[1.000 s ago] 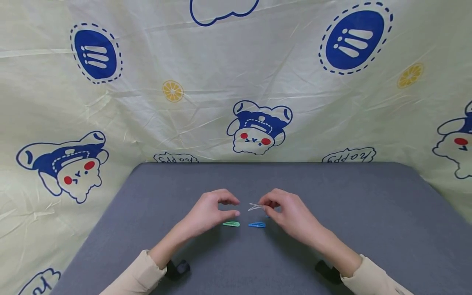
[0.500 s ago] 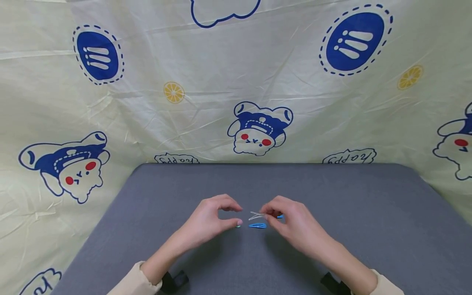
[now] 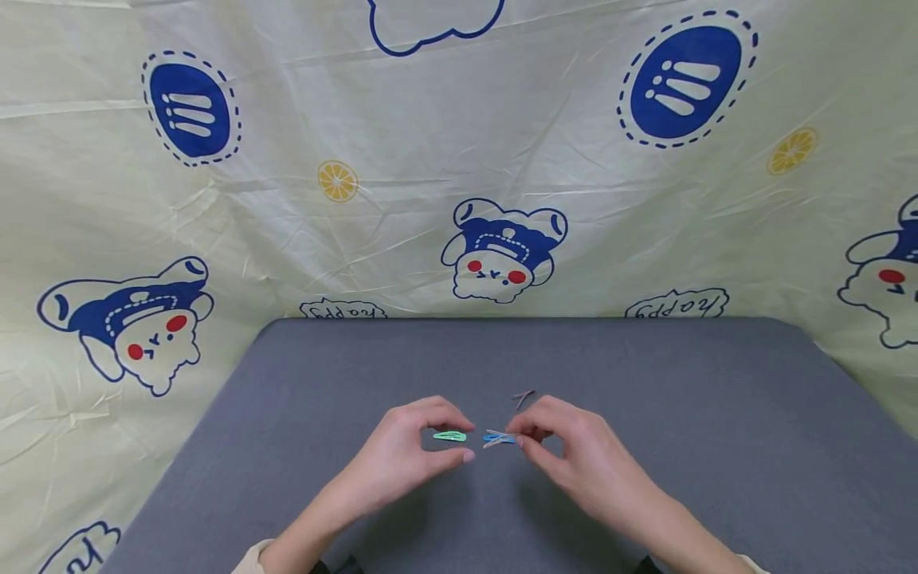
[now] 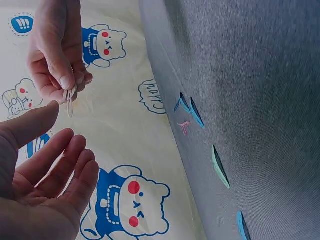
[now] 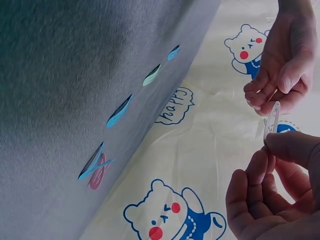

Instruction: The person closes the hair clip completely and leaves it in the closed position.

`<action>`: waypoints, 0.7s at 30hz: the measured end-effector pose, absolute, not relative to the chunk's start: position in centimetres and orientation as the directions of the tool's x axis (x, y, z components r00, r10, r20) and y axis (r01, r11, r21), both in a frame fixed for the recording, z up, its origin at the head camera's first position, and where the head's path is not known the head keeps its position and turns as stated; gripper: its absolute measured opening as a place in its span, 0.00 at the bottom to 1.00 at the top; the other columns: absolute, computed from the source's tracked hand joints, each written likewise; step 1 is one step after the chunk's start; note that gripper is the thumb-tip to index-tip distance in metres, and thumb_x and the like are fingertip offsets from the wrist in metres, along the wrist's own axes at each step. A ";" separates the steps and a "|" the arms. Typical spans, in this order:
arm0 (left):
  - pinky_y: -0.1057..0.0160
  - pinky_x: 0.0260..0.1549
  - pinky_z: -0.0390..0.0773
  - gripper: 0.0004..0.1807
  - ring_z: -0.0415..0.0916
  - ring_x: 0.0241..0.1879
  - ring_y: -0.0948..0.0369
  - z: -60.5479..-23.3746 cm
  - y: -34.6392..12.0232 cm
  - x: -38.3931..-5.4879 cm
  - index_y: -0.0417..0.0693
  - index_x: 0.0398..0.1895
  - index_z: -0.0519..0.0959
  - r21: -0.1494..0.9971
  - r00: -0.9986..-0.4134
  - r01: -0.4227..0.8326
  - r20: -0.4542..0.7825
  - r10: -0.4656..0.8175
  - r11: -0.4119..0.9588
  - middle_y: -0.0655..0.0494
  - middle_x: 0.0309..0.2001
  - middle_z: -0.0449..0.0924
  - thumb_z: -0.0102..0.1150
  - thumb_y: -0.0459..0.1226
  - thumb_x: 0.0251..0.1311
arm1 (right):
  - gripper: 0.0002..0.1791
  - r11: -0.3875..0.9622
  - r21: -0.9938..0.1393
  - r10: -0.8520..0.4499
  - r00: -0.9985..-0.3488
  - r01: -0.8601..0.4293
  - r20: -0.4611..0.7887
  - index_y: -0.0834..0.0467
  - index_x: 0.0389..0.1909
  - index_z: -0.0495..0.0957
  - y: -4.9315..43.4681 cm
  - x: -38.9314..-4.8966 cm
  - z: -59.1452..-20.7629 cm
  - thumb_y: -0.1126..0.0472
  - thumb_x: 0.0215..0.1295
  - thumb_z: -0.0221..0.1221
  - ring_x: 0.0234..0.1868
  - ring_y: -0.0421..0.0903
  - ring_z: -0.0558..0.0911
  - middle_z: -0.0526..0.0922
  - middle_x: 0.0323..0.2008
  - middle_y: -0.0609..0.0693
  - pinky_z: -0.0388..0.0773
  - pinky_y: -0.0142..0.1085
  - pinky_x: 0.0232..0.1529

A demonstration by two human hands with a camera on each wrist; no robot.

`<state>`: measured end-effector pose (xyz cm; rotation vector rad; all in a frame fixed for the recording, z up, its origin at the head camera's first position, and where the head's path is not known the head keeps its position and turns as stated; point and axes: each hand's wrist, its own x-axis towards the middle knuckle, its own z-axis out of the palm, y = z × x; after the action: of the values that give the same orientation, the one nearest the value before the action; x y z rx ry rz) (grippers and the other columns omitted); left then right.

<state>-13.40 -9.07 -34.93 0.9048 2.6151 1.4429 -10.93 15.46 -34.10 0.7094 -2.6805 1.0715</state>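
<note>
My right hand [image 3: 574, 442] pinches a white snap hair clip [image 5: 272, 120] between thumb and fingertips. The clip is popped open, its narrow end pointing at the left hand. My left hand [image 3: 416, 442] faces it with thumb and fingers apart and nothing between them; a small gap separates its fingertips from the clip. Below, on the table, lie a green snap hair clip [image 3: 449, 436] and a blue one [image 5: 120, 111]. In the head view the white clip partly covers the blue one. Another blue clip [image 5: 91, 165], standing open, lies close to a pink clip [image 5: 99, 174].
One more blue clip [image 4: 242, 226] lies beyond the green one in the left wrist view; my left hand hides it in the head view. The dark grey table [image 3: 323, 367] ends at a pale printed cloth [image 3: 402, 247] hanging behind it.
Both hands have come lower and nearer to me, the white clip staying pinched in the right. The pink clip now shows behind the right hand, and the green clip is uncovered again.
</note>
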 end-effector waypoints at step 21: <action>0.58 0.49 0.77 0.12 0.77 0.46 0.66 -35.1 -8.9 -11.4 0.63 0.42 0.85 0.796 -0.832 0.480 0.279 0.480 0.369 0.72 0.42 0.80 0.73 0.40 0.55 | 0.19 0.559 -0.639 -0.287 -0.847 -0.528 0.447 0.36 0.36 0.81 15.2 -8.3 -34.7 0.68 0.59 0.68 0.32 0.33 0.76 0.77 0.35 0.30 0.76 0.31 0.33</action>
<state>-11.45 -8.91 -35.06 0.9113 2.5996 1.5114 -8.27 15.23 -34.72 0.6732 -2.5044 1.1706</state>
